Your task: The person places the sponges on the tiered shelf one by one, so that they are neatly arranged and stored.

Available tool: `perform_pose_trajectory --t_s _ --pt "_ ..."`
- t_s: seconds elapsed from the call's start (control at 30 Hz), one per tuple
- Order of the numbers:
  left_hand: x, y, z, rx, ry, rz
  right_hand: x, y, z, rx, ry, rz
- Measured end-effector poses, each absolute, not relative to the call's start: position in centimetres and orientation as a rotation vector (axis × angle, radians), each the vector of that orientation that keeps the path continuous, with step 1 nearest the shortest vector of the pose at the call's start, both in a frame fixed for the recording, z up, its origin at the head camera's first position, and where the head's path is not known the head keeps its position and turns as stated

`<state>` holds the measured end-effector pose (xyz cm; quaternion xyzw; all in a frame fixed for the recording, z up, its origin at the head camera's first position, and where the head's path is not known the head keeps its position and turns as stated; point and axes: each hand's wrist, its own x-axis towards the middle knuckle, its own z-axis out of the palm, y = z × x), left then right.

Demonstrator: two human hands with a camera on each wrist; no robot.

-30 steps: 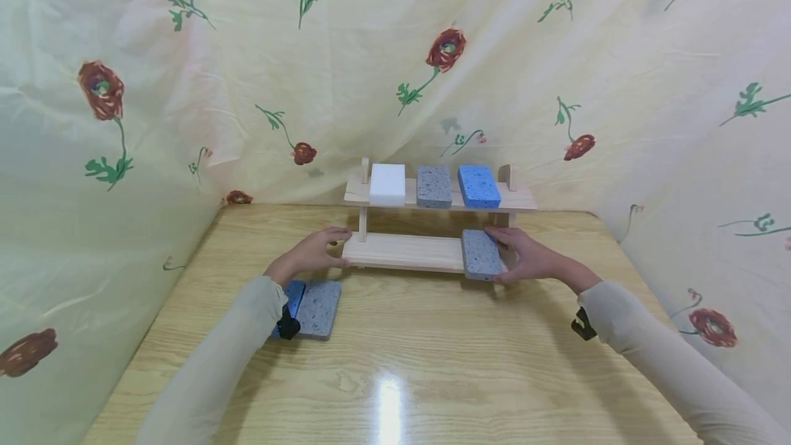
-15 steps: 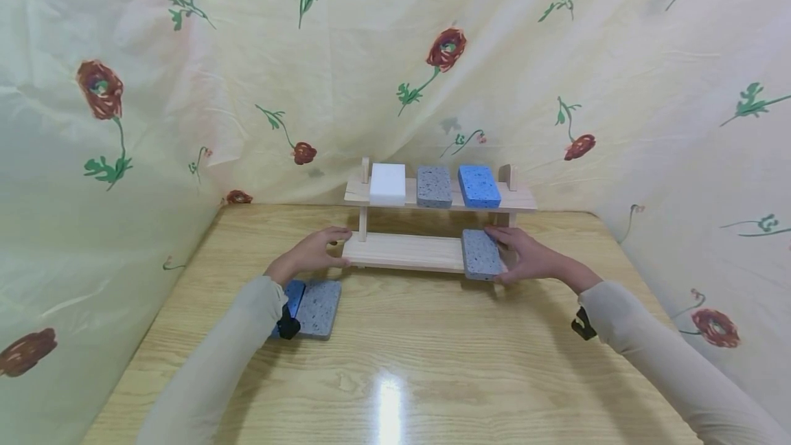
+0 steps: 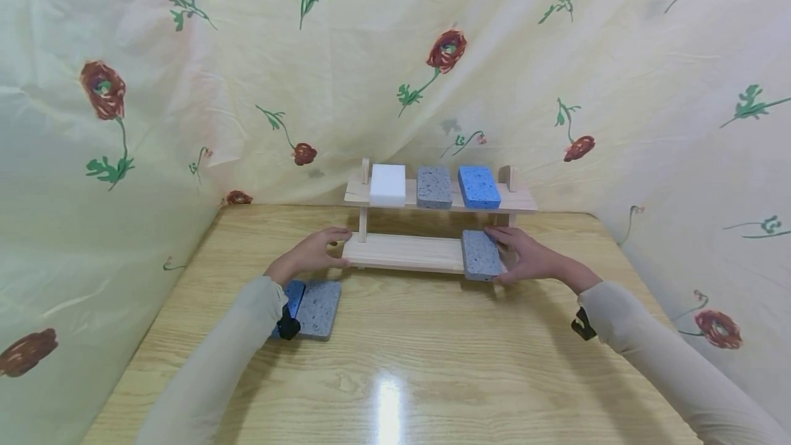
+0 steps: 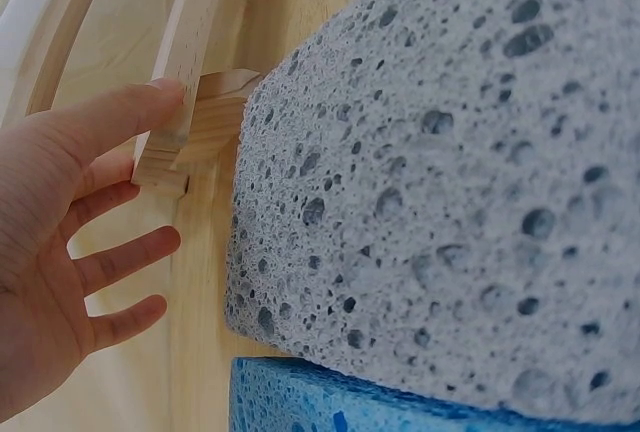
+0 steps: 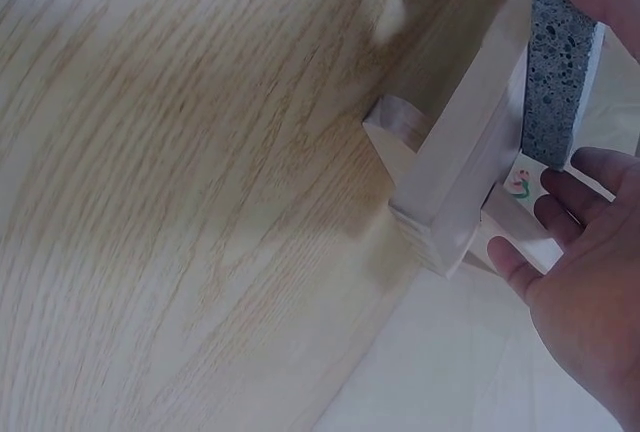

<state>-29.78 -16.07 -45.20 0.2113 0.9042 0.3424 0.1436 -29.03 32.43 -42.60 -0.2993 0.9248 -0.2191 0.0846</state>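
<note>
A two-tier wooden shelf (image 3: 402,251) stands at the back of the table. My left hand (image 3: 316,251) is at the left end of its lower board. In the left wrist view the thumb and index finger of the left hand (image 4: 60,212) pinch that board end, while the other fingers spread free. On the board's right end lies a grey speckled sponge (image 3: 481,254). My right hand (image 3: 528,256) grips this sponge between thumb and fingers from the right side. In the right wrist view the thumb presses the edge of the grey sponge (image 5: 556,67).
The upper tier carries a white sponge (image 3: 388,185), a darker grey sponge (image 3: 434,187) and a blue sponge (image 3: 478,187). Another grey sponge (image 3: 318,309) and a blue sponge (image 3: 294,294), partly hidden by the left wrist, lie on the table (image 3: 445,362). Flowered cloth (image 3: 371,74) hangs behind.
</note>
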Motion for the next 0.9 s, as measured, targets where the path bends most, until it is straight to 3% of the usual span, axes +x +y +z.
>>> perform_pose_trajectory --t_s 0.9 --pt "-29.8 -15.9 -44.9 0.598 2.621 0.912 -27.7 34.2 -41.3 -0.783 2.797 -0.666"
